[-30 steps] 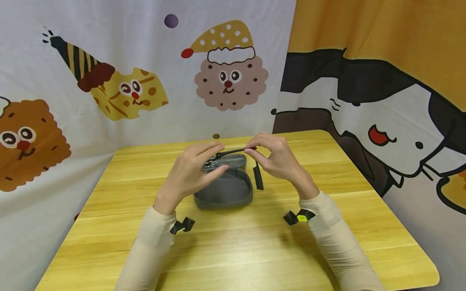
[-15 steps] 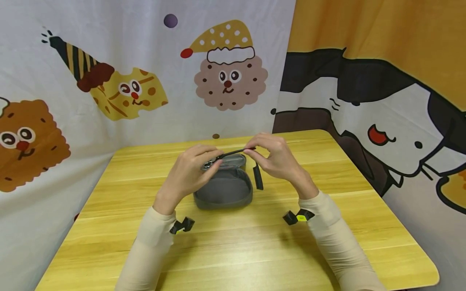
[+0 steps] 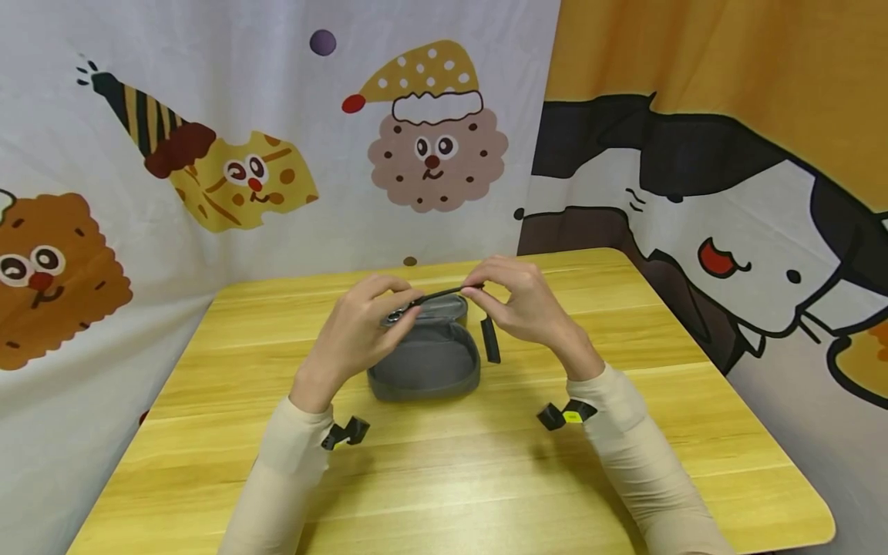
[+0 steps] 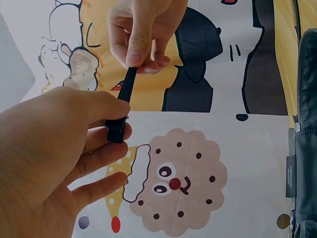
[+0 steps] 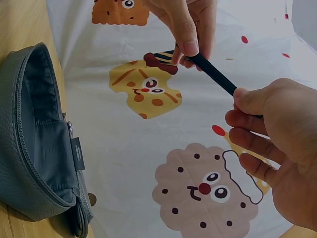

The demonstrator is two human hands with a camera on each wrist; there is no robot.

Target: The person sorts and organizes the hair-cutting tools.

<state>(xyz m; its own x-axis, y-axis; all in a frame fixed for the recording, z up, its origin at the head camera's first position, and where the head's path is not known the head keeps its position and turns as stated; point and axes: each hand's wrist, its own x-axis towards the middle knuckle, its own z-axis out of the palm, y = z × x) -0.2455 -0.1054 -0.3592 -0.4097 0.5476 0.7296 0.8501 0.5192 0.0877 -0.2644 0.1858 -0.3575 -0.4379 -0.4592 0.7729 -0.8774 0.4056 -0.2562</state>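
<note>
A slim black clip (image 3: 442, 293) is held in the air above the open grey zip case (image 3: 425, 391). My left hand (image 3: 354, 324) pinches its wider, hinged-looking end between thumb and fingers. The clip's (image 4: 127, 89) narrow end is between the thumb and index finger of my right hand (image 3: 516, 301). In the right wrist view the clip (image 5: 215, 74) slants between both hands, the other fingers of my right hand (image 5: 292, 134) loosely bent. Silvery rings (image 3: 395, 315) show beside my left fingertips, at the case's raised lid (image 3: 447, 308).
A short black strip-like piece (image 3: 490, 340) lies on the wooden table (image 3: 444, 478), right of the case. The case's dark lining (image 5: 49, 144) shows in the right wrist view. A cartoon-printed curtain (image 3: 277, 92) hangs behind the table.
My left thumb and fingers have closed on the clip's near end, where they were spread apart around it a second ago. My right hand keeps its pinch.
</note>
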